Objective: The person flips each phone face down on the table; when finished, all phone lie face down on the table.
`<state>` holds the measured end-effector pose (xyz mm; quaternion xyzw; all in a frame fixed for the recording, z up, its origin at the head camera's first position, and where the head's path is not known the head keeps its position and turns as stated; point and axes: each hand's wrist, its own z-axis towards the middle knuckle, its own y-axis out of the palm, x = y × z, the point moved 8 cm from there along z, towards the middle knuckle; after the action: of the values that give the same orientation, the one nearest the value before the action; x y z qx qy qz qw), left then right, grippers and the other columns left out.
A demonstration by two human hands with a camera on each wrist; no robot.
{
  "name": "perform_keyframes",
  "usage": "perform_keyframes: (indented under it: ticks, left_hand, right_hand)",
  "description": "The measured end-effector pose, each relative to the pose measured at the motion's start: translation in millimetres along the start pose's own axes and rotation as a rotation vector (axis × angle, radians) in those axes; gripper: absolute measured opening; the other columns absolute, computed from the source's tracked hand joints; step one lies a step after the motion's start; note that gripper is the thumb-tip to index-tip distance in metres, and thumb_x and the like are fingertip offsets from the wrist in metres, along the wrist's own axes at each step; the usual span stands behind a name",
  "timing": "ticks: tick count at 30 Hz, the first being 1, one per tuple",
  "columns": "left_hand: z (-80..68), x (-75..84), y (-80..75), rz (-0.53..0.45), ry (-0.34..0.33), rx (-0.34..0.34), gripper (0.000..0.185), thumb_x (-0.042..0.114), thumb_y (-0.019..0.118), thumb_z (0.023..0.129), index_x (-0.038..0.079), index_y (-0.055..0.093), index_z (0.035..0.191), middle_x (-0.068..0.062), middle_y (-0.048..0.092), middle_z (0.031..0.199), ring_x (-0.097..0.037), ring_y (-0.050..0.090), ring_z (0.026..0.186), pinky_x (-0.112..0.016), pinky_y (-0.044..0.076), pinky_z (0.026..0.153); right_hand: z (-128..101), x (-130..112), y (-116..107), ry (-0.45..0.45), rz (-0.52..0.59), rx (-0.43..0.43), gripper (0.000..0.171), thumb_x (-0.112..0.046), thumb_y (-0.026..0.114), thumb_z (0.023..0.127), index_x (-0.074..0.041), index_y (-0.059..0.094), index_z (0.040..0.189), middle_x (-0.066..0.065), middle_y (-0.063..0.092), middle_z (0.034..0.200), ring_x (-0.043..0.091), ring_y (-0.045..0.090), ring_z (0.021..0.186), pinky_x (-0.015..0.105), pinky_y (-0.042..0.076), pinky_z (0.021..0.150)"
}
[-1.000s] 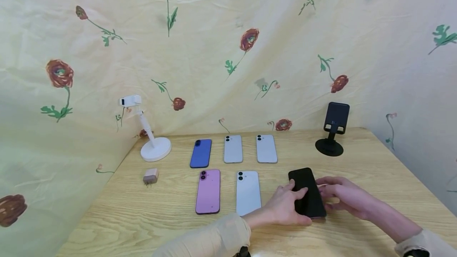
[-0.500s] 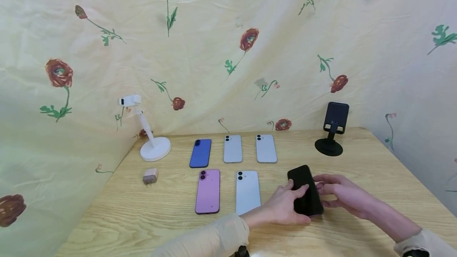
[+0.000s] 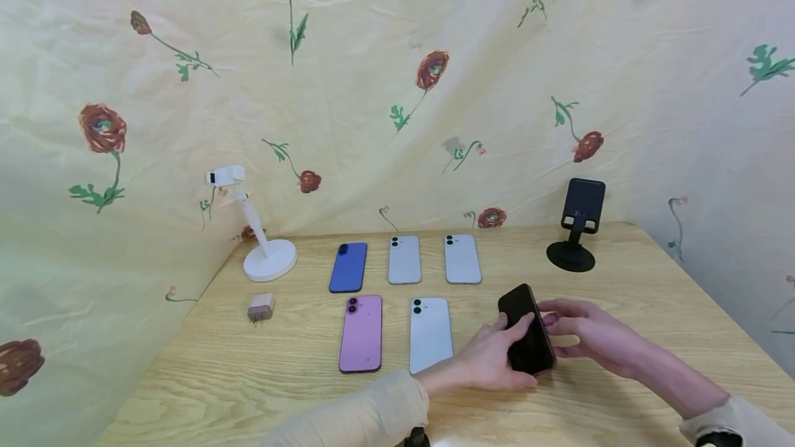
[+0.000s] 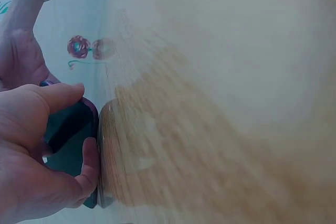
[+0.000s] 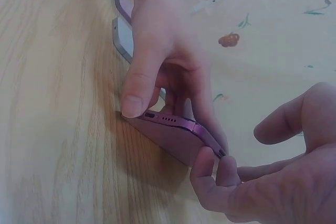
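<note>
A black-screened smartphone (image 3: pixel 517 302) with a pink-purple frame is tilted on the table, its right long edge raised and its left edge low. My left hand (image 3: pixel 487 362) grips it from the left, fingers spread over the screen and thumb at the bottom end. In the right wrist view the left thumb (image 5: pixel 134 103) presses the low bottom corner, and the purple back (image 5: pixel 165 142) faces the wood. My right hand (image 3: pixel 599 338) is at the raised side, its curled fingertips (image 5: pixel 205 163) on that edge.
Left of the hands lie a white phone (image 3: pixel 430 336) and a pink phone (image 3: pixel 360 333). Behind them are a blue phone (image 3: pixel 349 267) and two more white phones (image 3: pixel 405 261). A black phone stand (image 3: pixel 571 256), a white stand (image 3: pixel 270 261) and a charger plug (image 3: pixel 261 305) stand around.
The smartphone's right edge has risen, tipping the screen toward the left, and the phone has shifted slightly left and away. My right hand has followed it left; the left hand keeps its grip.
</note>
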<state>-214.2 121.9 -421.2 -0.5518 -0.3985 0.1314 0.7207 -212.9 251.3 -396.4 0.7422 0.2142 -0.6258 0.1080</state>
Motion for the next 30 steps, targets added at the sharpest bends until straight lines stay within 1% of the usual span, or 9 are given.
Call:
perform_keyframes:
  ticks: [6, 9, 12, 16, 19, 21, 23, 26, 30]
  left_hand:
    - [-1.6, -1.9, -1.5, -0.03, 0.006, -0.009, 0.101, 0.043, 0.081, 0.083, 0.021, 0.021, 0.162, -0.026, 0.038, 0.15, -0.031, 0.05, 0.128, -0.026, 0.043, 0.096]
    - [-2.5, -2.2, -3.3, -0.066, 0.018, -0.015, 0.106, 0.042, 0.081, 0.082, 0.021, 0.015, 0.162, -0.025, 0.038, 0.151, -0.028, 0.051, 0.125, -0.025, 0.043, 0.095]
    - [-3.5, -1.6, -5.6, -0.09, 0.039, -0.012, 0.11, 0.04, 0.082, 0.082, 0.021, 0.01, 0.163, -0.021, 0.042, 0.149, -0.021, 0.052, 0.121, -0.022, 0.042, 0.094]
    - [-4.1, -0.5, -8.3, -0.103, 0.069, -0.008, 0.112, 0.038, 0.084, 0.081, 0.018, 0.01, 0.162, -0.011, 0.052, 0.137, -0.01, 0.056, 0.107, -0.016, 0.041, 0.088]
    - [-3.6, 0.4, -9.8, -0.123, 0.093, -0.007, 0.112, 0.035, 0.085, 0.08, 0.015, 0.011, 0.162, -0.005, 0.054, 0.128, -0.004, 0.056, 0.095, -0.012, 0.04, 0.082]
    - [-3.1, 0.6, -10.4, -0.142, 0.107, -0.007, 0.113, 0.033, 0.086, 0.079, 0.013, 0.012, 0.161, -0.004, 0.054, 0.127, -0.001, 0.056, 0.089, -0.01, 0.04, 0.079]
    - [-2.8, 0.7, -11.1, -0.155, 0.116, -0.004, 0.112, 0.031, 0.087, 0.079, 0.012, 0.012, 0.161, -0.004, 0.055, 0.13, 0.0, 0.057, 0.089, -0.009, 0.04, 0.079]
    - [-2.6, -0.3, -10.9, -0.183, 0.116, -0.003, 0.112, 0.03, 0.087, 0.079, 0.013, 0.013, 0.161, -0.005, 0.059, 0.129, 0.001, 0.059, 0.089, -0.008, 0.04, 0.078]
    - [-3.0, -3.2, -9.7, -0.235, 0.094, -0.01, 0.111, 0.03, 0.087, 0.079, 0.02, 0.013, 0.161, -0.003, 0.066, 0.117, 0.003, 0.06, 0.085, -0.008, 0.042, 0.074]
  right_hand:
    - [0.9, -3.4, 4.0, -0.023, 0.024, -0.017, 0.057, -0.004, 0.045, 0.101, 0.023, 0.021, 0.144, 0.019, 0.051, 0.121, 0.021, 0.056, 0.103, 0.043, 0.053, 0.083]
    - [1.5, -5.7, 6.6, -0.032, 0.039, -0.03, 0.056, -0.003, 0.046, 0.101, 0.022, 0.022, 0.145, 0.018, 0.051, 0.12, 0.022, 0.057, 0.104, 0.043, 0.054, 0.084]
    - [2.3, -7.9, 9.6, -0.039, 0.05, -0.044, 0.055, -0.004, 0.046, 0.101, 0.021, 0.023, 0.145, 0.017, 0.053, 0.119, 0.022, 0.057, 0.104, 0.043, 0.054, 0.084]
    - [3.1, -9.9, 12.9, -0.044, 0.063, -0.053, 0.055, -0.003, 0.045, 0.101, 0.021, 0.022, 0.145, 0.017, 0.054, 0.118, 0.023, 0.058, 0.105, 0.043, 0.054, 0.084]
    - [3.3, -10.3, 14.3, -0.045, 0.072, -0.056, 0.055, -0.003, 0.045, 0.101, 0.021, 0.021, 0.145, 0.018, 0.053, 0.118, 0.024, 0.058, 0.105, 0.043, 0.054, 0.085]
    - [3.4, -10.4, 14.9, -0.045, 0.077, -0.058, 0.055, -0.003, 0.045, 0.101, 0.021, 0.022, 0.145, 0.018, 0.053, 0.118, 0.025, 0.059, 0.105, 0.043, 0.054, 0.085]
    - [3.7, -10.4, 15.3, -0.046, 0.081, -0.061, 0.054, -0.003, 0.044, 0.101, 0.021, 0.022, 0.145, 0.018, 0.054, 0.118, 0.025, 0.059, 0.105, 0.044, 0.054, 0.086]
    - [4.1, -10.7, 16.1, -0.048, 0.086, -0.067, 0.054, -0.003, 0.044, 0.102, 0.02, 0.023, 0.145, 0.018, 0.054, 0.118, 0.025, 0.059, 0.105, 0.044, 0.054, 0.086]
    - [4.3, -11.6, 17.7, -0.053, 0.087, -0.071, 0.055, -0.003, 0.045, 0.102, 0.02, 0.022, 0.146, 0.018, 0.055, 0.119, 0.026, 0.059, 0.107, 0.045, 0.053, 0.087]
